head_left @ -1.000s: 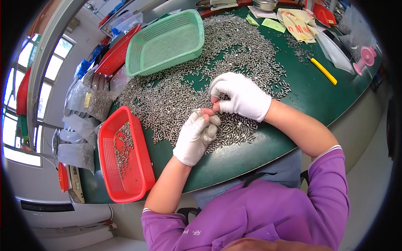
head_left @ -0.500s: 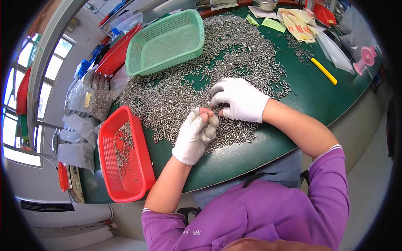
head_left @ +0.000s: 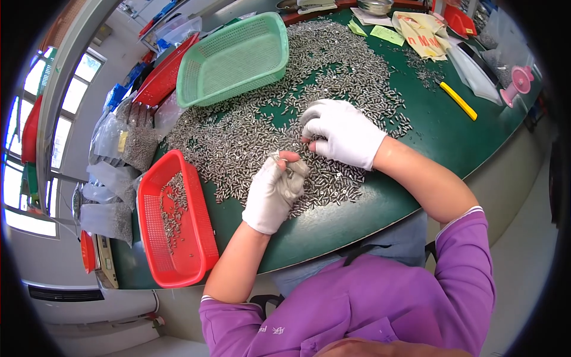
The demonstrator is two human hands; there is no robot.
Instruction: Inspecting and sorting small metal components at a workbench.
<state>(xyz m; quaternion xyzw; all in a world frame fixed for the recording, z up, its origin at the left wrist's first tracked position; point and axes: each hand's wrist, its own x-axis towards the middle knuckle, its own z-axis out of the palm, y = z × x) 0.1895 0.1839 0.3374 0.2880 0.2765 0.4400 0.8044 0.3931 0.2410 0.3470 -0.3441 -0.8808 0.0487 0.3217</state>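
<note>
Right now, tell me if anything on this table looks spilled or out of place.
Small metal pieces lie loose in a wide heap across the green table rather than in a container; the green basket looks empty, the red basket holds a few. Both gloved hands, left and right, work at the heap, so it looks deliberate.

Loose metal pieces [head_left: 250,128] across table [head_left: 428,137], basket [head_left: 229,59] behind, tray [head_left: 178,268] left holding perhaps similar pieces

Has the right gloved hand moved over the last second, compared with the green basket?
No, barely. The right hand rests on the pile of small metal parts, the same way off from the green basket.
</note>
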